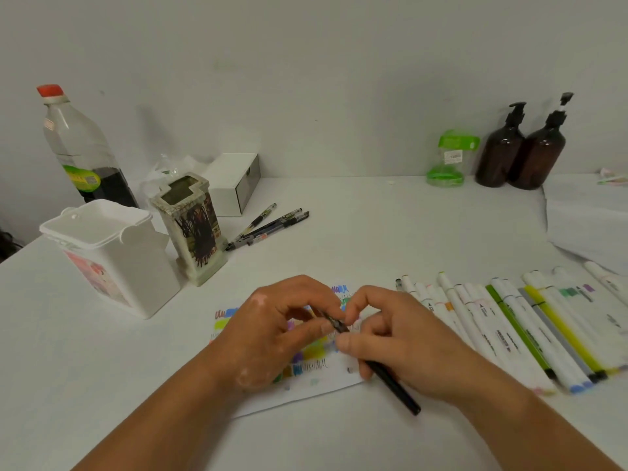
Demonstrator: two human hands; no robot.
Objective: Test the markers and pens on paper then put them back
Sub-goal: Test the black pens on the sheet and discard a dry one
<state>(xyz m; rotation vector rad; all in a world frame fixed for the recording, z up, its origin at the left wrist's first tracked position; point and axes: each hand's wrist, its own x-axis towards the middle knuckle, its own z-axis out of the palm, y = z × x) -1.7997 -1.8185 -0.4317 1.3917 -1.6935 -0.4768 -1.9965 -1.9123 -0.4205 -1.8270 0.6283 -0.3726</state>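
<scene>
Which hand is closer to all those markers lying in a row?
Right. The right hand is just beside the row of markers, gripping a black pen; the left hand is farther off, over the paper, pinching the pen's far end.

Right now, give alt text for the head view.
The left hand and right hand grip a black pen over scribbled paper on a white table. Markers lie in a row at right; a pen holder and loose pens sit back left.

Plain white wall point(306, 62) behind; white table point(373, 226) butts against it; soft even light.
</scene>
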